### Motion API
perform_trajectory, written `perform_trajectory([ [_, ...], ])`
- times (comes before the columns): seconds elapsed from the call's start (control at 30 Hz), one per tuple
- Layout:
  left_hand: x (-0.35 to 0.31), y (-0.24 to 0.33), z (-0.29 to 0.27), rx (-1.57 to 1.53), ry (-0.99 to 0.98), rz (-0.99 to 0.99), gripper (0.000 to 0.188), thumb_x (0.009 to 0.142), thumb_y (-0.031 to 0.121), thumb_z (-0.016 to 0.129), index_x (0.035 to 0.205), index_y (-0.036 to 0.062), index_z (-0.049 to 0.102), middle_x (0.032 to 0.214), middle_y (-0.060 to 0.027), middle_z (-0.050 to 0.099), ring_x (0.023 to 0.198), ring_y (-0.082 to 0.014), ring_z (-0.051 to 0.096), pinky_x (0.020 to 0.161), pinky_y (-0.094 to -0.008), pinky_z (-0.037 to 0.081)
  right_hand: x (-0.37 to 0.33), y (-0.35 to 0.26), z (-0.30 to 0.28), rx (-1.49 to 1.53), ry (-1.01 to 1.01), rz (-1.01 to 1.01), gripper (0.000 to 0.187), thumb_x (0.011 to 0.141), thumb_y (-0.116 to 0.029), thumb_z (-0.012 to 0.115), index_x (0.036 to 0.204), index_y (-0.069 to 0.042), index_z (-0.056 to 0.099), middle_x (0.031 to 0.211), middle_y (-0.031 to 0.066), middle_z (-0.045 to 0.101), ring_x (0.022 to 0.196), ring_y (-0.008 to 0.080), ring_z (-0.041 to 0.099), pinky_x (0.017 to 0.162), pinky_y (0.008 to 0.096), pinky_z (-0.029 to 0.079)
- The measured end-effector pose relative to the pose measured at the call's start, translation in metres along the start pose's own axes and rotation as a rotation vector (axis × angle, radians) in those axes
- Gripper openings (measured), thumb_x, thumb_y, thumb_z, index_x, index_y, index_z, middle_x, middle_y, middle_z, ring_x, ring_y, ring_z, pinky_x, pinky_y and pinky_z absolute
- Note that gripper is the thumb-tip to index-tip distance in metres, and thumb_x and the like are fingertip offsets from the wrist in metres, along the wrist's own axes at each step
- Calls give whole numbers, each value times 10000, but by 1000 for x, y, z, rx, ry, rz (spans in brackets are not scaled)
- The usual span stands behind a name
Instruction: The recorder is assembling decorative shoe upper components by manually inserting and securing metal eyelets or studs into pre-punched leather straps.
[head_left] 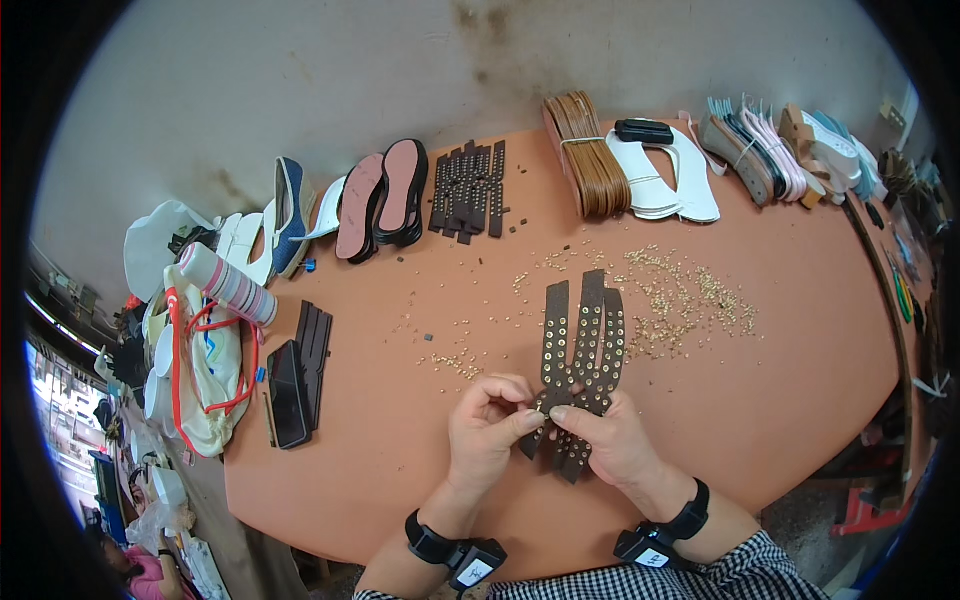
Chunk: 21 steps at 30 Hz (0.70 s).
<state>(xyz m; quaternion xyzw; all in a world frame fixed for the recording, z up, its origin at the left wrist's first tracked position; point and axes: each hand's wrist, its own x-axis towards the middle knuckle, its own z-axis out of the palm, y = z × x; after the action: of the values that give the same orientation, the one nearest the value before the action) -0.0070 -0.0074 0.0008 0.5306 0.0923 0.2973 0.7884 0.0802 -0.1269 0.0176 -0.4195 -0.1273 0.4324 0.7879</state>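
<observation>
A dark brown studded strap piece, cut into several long strips with rows of brass-coloured rivets, is held up over the table in front of me. My right hand grips its lower right part, the thumb pressed flat across the strips. At the left edge of the piece, my left hand pinches with thumb and fingertips close to my right thumb. Whether a small rivet sits in that pinch is too small to make out. Many loose rivets lie scattered beyond and to the right of the piece, with a smaller group beyond my left hand.
A stack of studded strips lies at the back, beside black-edged pink soles. Farther right are bundled brown strips and white cut pieces. A phone, a striped cup and a red-trimmed bag are at left.
</observation>
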Motion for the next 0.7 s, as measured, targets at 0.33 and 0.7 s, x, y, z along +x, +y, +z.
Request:
perform_trajectory([
  [0.33, -1, 2, 6, 799, -21, 322, 133, 726, -61, 666, 820, 16, 611, 848, -60, 550, 713, -123, 542, 610, -233, 452, 2, 5, 0, 57, 152, 54, 89, 844, 4, 557, 932, -2, 571, 800, 45, 610, 602, 101, 591, 484, 240, 501],
  [0.7, 0, -7, -5, -128, -28, -88, 80, 793, -24, 622, 855, 11, 587, 1040, -55, 485, 893, -112, 512, 800, -244, 437, 1, 3, 0, 227, 117, 100, 152, 830, 27, 556, 980, 2, 567, 880, 52, 613, 748, 112, 605, 668, 250, 521],
])
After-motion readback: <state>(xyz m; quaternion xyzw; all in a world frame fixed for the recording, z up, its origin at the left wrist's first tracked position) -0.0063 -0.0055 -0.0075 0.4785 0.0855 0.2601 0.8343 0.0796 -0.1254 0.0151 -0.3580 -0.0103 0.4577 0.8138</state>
